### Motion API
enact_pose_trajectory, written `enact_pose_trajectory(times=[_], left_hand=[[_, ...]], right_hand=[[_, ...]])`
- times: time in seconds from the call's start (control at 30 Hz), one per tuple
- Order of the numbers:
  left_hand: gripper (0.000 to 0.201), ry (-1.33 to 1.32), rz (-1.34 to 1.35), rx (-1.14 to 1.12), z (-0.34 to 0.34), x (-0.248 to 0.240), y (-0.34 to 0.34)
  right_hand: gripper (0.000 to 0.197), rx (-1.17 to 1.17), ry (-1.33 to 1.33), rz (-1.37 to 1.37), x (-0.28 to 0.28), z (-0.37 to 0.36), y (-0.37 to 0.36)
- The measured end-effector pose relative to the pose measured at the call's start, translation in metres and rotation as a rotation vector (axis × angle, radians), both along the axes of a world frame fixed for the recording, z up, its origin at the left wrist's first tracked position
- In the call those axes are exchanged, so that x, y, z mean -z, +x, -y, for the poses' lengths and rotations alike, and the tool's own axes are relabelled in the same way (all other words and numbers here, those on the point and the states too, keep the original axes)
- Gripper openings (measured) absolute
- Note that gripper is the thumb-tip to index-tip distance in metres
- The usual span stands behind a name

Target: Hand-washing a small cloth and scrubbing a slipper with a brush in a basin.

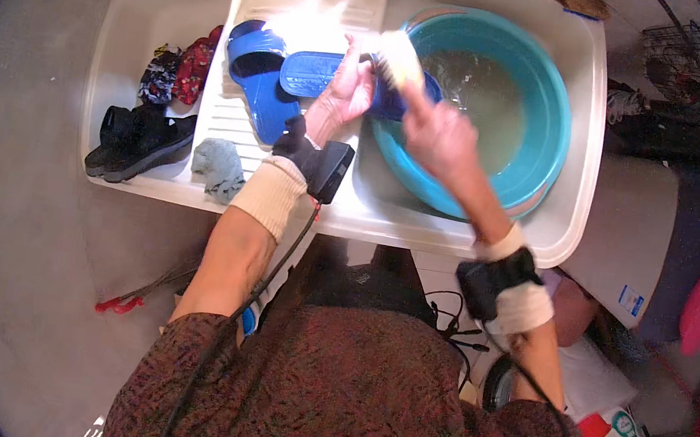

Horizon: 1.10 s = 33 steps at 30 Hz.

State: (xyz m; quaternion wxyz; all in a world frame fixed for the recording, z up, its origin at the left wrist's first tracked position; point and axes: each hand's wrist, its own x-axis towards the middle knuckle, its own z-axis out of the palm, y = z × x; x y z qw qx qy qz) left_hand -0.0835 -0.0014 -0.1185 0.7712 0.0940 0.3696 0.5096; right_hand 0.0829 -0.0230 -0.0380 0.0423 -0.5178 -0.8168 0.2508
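Observation:
My left hand point(346, 91) is closed around the middle of a blue slide sandal point(307, 73), whose sole lies level over the divider between the ribbed board and the basin. In my right hand point(442, 137) is a scrubbing brush point(401, 61) with pale bristles, held over the sandal's right part; motion blurs the hand. Beneath that end stands a turquoise tub point(550, 149) with cloudy water point(485, 103). A second blue slide sandal point(265, 88) rests on the ribbed board, left of my left hand.
Black sandals point(140, 142) and red and dark patterned cloth point(194, 69) lie in the sink's left compartment. A grey-blue rag point(218, 167) sits at the front rim. A brown brush point(581, 2) lies on the back right rim. Cables point(464, 331) hang below the sink.

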Motion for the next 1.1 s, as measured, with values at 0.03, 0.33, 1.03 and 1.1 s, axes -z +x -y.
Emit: enact_pose_trajectory(times=[0.03,0.33,1.03,1.1], left_hand=[[0.089,0.024,0.004,0.006,-0.004,-0.001,-0.001],[0.045,0.21,-0.519,0.197,-0.001,-0.02,0.021],[0.036,0.15,-0.337,0.15,0.0,-0.003,-0.005],[0.036,0.169,-0.309,0.144,0.0,-0.006,-0.009]], right_hand=[[0.038,-0.032,-0.062,0.109,-0.004,0.008,0.0],[0.03,0.01,0.076,-0.113,0.01,-0.065,0.03],[0.048,0.047,-0.008,0.035,-0.008,-0.062,0.033],[0.048,0.031,0.053,-0.046,-0.014,-0.032,0.032]])
